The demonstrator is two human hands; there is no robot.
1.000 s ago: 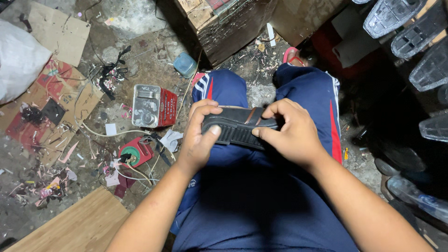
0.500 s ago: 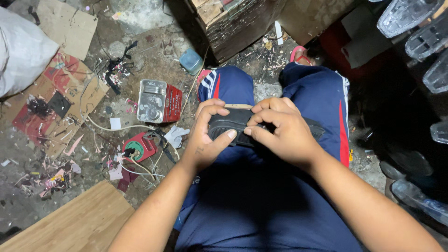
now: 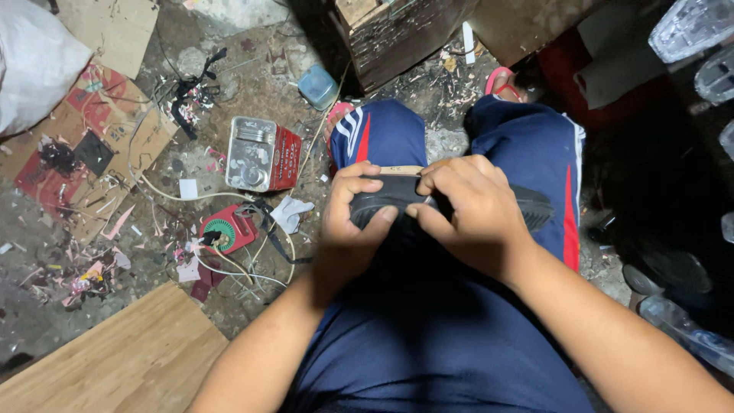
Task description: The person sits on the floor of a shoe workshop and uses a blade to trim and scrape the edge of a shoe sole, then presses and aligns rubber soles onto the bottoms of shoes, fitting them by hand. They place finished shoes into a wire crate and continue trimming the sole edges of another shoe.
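Observation:
A black shoe (image 3: pixel 397 200) with a thick dark sole and a tan inner edge lies sideways over my lap, above my dark blue trousers (image 3: pixel 428 336). My left hand (image 3: pixel 348 229) grips its left end, thumb pressed on the sole. My right hand (image 3: pixel 470 214) covers the shoe's middle, fingers curled over its upper edge, thumb meeting the left thumb. The shoe's right end (image 3: pixel 535 208) sticks out past my right hand. Most of the upper is hidden by my hands.
A red and silver tin (image 3: pixel 260 154) and a small red device (image 3: pixel 225 229) with white cables lie on the littered ground at left. A wooden board (image 3: pixel 122 359), torn cardboard (image 3: pixel 92 138), a wooden crate (image 3: pixel 397 34), a small blue container (image 3: pixel 317 86) and clear plastic lasts (image 3: pixel 696 46) surround me.
The shoe has been turned in my hands, so the dark sole edge faces me more. My right hand has slid further over its middle. The view has dropped slightly.

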